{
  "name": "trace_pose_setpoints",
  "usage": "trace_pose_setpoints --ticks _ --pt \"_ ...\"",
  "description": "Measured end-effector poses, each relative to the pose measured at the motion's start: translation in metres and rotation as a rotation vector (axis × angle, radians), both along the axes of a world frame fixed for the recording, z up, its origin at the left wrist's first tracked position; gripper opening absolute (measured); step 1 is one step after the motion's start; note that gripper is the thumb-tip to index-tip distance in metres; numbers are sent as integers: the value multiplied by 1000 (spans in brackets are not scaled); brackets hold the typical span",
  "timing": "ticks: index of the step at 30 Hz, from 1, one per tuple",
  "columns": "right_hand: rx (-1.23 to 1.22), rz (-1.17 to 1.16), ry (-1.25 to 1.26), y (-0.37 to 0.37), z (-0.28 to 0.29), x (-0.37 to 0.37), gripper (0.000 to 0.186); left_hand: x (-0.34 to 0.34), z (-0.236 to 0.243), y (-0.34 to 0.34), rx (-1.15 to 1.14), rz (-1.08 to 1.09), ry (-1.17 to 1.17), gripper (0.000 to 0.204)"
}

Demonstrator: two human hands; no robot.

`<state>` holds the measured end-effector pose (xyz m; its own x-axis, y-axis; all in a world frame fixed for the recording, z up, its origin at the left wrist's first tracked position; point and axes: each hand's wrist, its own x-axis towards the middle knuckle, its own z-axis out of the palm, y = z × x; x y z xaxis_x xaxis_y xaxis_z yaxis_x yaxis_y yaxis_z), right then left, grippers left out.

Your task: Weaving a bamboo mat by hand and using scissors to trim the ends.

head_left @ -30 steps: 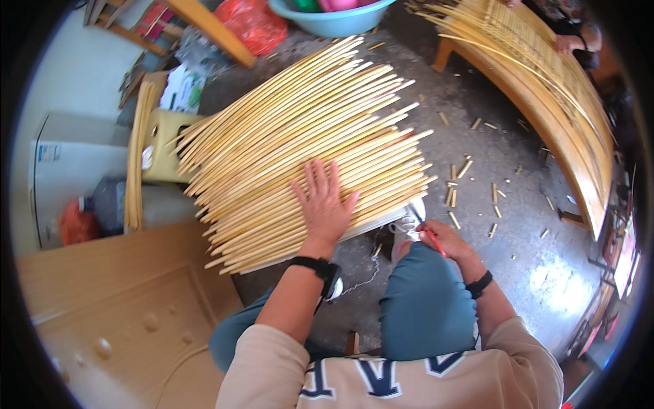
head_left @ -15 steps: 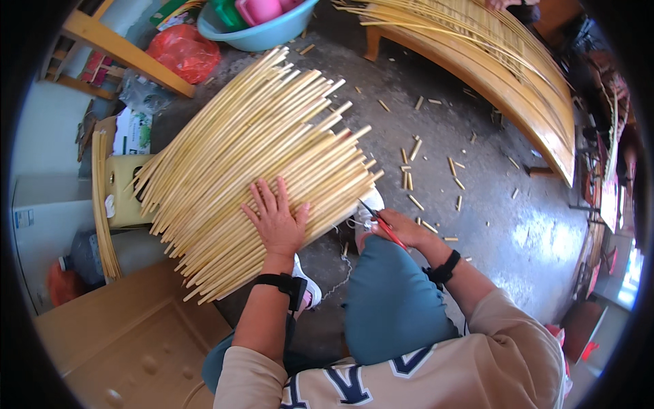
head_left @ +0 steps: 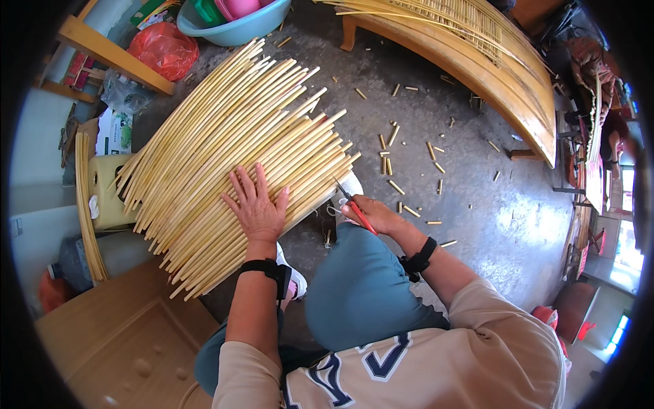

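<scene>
A wide bundle of pale yellow sticks, reeds or thin canes (head_left: 225,157), lies slanted in front of me, side by side in layers. My left hand (head_left: 256,210) rests flat on its near part, fingers spread, holding nothing. Beside the bundle's right end, above my knee, my right hand (head_left: 373,214) is closed around red-handled shears (head_left: 363,217). Their dark, narrow tip points up and left, near the stick ends; whether it touches one I cannot tell. White cord (head_left: 333,210) hangs just left of that hand.
Short stick offcuts (head_left: 397,187) litter the dark floor on the right. A curved wooden table (head_left: 436,37) at the back carries more sticks. At the far left are a blue basin (head_left: 238,28), a red plastic bag (head_left: 163,51) and a wooden frame (head_left: 116,54). A brown panelled board (head_left: 129,327) lies near left.
The whole view has shifted, so everything sits farther left and slightly higher. Both hands keep much the same place at the bundle. Another person's hand at the far table has left the view.
</scene>
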<state>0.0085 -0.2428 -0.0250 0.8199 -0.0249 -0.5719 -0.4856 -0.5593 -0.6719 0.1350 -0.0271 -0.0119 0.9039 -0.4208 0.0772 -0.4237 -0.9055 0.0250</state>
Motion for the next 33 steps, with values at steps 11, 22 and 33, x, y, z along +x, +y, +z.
trace_pose_setpoints --ticks 11,22,33 --pt "51 60 -18 -6 2 9 66 0 2 -1 37 -7 3 70" --pt "-128 49 34 2 16 6 68 0 0 0 9 -65 0 67" --pt "-80 -10 8 -3 6 -2 64 -9 -3 -5 -3 -7 15 68"
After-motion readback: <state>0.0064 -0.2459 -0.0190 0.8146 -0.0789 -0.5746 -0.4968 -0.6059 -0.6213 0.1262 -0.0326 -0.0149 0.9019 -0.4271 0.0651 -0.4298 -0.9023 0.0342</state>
